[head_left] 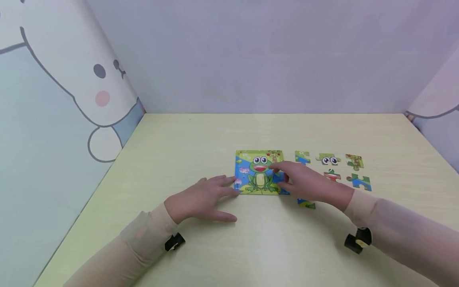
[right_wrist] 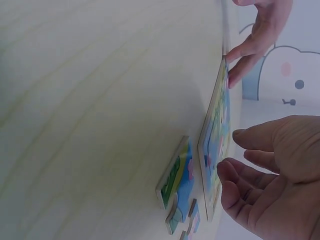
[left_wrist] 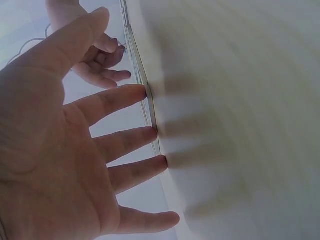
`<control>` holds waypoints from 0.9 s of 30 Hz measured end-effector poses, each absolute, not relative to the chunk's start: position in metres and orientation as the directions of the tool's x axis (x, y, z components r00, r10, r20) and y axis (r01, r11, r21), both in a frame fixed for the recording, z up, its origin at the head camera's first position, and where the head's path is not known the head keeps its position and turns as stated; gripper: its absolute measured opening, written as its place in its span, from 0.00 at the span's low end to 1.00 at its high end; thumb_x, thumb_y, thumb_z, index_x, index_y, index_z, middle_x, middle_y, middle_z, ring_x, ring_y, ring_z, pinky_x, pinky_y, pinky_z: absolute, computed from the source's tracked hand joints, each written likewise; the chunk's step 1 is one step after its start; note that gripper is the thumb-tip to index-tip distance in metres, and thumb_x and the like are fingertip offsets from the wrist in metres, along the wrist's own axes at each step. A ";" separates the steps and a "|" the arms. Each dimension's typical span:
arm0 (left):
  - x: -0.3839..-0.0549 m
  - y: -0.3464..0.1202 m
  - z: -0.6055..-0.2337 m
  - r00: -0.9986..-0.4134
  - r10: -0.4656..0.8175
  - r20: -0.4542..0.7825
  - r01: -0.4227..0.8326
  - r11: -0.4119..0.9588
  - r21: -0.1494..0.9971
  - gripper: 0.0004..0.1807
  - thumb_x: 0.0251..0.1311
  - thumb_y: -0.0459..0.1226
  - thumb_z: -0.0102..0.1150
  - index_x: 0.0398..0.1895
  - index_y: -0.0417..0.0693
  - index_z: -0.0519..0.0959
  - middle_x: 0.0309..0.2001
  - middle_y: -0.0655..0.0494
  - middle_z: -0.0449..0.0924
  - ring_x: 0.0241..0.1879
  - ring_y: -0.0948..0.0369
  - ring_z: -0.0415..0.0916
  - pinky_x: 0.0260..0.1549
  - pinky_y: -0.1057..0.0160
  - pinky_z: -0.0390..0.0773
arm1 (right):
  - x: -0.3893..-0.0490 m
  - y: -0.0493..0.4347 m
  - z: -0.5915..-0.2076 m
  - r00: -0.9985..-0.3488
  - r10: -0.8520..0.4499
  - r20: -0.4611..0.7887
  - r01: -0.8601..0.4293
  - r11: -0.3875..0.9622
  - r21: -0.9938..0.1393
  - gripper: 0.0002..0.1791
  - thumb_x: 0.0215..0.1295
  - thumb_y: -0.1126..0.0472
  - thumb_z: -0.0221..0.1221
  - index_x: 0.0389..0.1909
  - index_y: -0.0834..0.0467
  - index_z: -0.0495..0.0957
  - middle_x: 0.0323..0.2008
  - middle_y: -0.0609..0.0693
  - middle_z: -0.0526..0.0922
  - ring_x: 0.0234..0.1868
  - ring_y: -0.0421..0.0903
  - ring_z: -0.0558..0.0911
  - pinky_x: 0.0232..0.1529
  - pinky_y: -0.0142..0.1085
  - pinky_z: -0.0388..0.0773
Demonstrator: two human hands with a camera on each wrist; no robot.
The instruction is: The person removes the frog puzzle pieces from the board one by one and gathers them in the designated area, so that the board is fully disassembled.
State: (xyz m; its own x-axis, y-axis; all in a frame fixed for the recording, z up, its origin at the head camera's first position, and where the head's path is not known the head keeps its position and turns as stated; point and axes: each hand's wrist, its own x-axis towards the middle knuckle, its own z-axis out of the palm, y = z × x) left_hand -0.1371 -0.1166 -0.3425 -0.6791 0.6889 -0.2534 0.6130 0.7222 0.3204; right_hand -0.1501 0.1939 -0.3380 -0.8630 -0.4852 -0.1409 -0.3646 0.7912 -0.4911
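A square frog picture board (head_left: 260, 181) lies flat on the table, showing a green frog on a blue and yellow-green ground. My left hand (head_left: 206, 199) is spread with straight fingers, its fingertips (left_wrist: 157, 132) right at the board's left edge. Over the board's right side hovers my right hand (head_left: 305, 179), fingers loosely bent and thumb apart. Nothing shows between that thumb (right_wrist: 255, 140) and the fingers in the right wrist view. The right hand hides part of the board and some of the loose jigsaw pieces beside it.
Loose jigsaw pieces lie to the right: one with the frog's eyes (head_left: 329, 160), one with a red mouth (head_left: 332, 175), a tree piece (head_left: 355, 162), a blue-green piece (head_left: 359, 181) and others. A pale wall (head_left: 272, 59) closes the table's far side; printed cartoon panels (head_left: 64, 119) flank it.
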 end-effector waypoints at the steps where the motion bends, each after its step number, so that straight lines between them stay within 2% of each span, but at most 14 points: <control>1: -0.137 -0.116 -0.342 -0.680 0.688 -0.254 0.612 0.723 0.321 0.37 0.61 0.62 0.68 0.70 0.58 0.78 0.82 0.52 0.61 0.81 0.46 0.56 0.68 0.25 0.62 | -0.151 0.192 -0.339 -0.864 -0.484 -0.142 -0.363 0.793 -0.489 0.29 0.72 0.65 0.65 0.72 0.58 0.72 0.58 0.53 0.83 0.39 0.42 0.76 0.37 0.35 0.77; 3: -0.137 -0.115 -0.342 -0.680 0.687 -0.258 0.611 0.725 0.318 0.37 0.61 0.62 0.68 0.71 0.58 0.78 0.82 0.53 0.60 0.82 0.46 0.56 0.69 0.24 0.61 | -0.152 0.191 -0.341 -0.866 -0.481 -0.138 -0.364 0.796 -0.484 0.29 0.71 0.64 0.65 0.71 0.58 0.73 0.57 0.53 0.83 0.37 0.42 0.75 0.36 0.35 0.76; 10: -0.137 -0.113 -0.340 -0.682 0.675 -0.280 0.616 0.737 0.278 0.38 0.61 0.64 0.67 0.72 0.59 0.77 0.83 0.52 0.59 0.82 0.46 0.55 0.68 0.24 0.62 | -0.152 0.191 -0.343 -0.866 -0.484 -0.127 -0.377 0.798 -0.469 0.27 0.71 0.63 0.66 0.69 0.58 0.75 0.44 0.49 0.80 0.33 0.43 0.72 0.33 0.35 0.73; 14: -0.137 -0.113 -0.340 -0.684 0.674 -0.281 0.613 0.739 0.280 0.38 0.61 0.64 0.67 0.72 0.59 0.77 0.82 0.52 0.59 0.82 0.46 0.56 0.68 0.24 0.62 | -0.151 0.190 -0.343 -0.866 -0.483 -0.127 -0.378 0.800 -0.466 0.26 0.72 0.62 0.66 0.69 0.58 0.75 0.47 0.49 0.81 0.34 0.42 0.73 0.35 0.35 0.74; 19: -0.137 -0.113 -0.340 -0.684 0.676 -0.275 0.611 0.737 0.289 0.37 0.61 0.63 0.68 0.71 0.58 0.78 0.82 0.52 0.60 0.81 0.45 0.57 0.67 0.24 0.62 | -0.152 0.185 -0.345 -0.858 -0.501 -0.113 -0.396 0.786 -0.475 0.30 0.71 0.62 0.67 0.72 0.54 0.74 0.45 0.49 0.80 0.35 0.42 0.74 0.38 0.36 0.75; 23: -0.138 -0.113 -0.341 -0.683 0.676 -0.278 0.611 0.736 0.292 0.37 0.61 0.63 0.68 0.71 0.58 0.78 0.82 0.51 0.61 0.81 0.45 0.57 0.67 0.24 0.63 | -0.153 0.179 -0.349 -0.848 -0.520 -0.106 -0.411 0.770 -0.487 0.34 0.70 0.63 0.67 0.76 0.51 0.71 0.50 0.50 0.80 0.36 0.43 0.73 0.39 0.37 0.74; 27: -0.137 -0.113 -0.341 -0.685 0.674 -0.278 0.608 0.738 0.291 0.37 0.61 0.63 0.68 0.70 0.59 0.78 0.82 0.52 0.61 0.81 0.45 0.57 0.67 0.24 0.63 | -0.153 0.175 -0.353 -0.850 -0.510 -0.131 -0.397 0.784 -0.477 0.32 0.70 0.62 0.67 0.74 0.53 0.72 0.62 0.55 0.79 0.43 0.45 0.77 0.47 0.41 0.77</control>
State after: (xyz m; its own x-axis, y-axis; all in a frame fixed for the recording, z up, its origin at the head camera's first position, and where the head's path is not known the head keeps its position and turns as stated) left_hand -0.1372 -0.1129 -0.3413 -0.6848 0.6738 -0.2777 0.6084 0.7383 0.2912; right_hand -0.1529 0.1748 -0.3527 -0.8502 -0.5099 -0.1311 -0.3968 0.7842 -0.4770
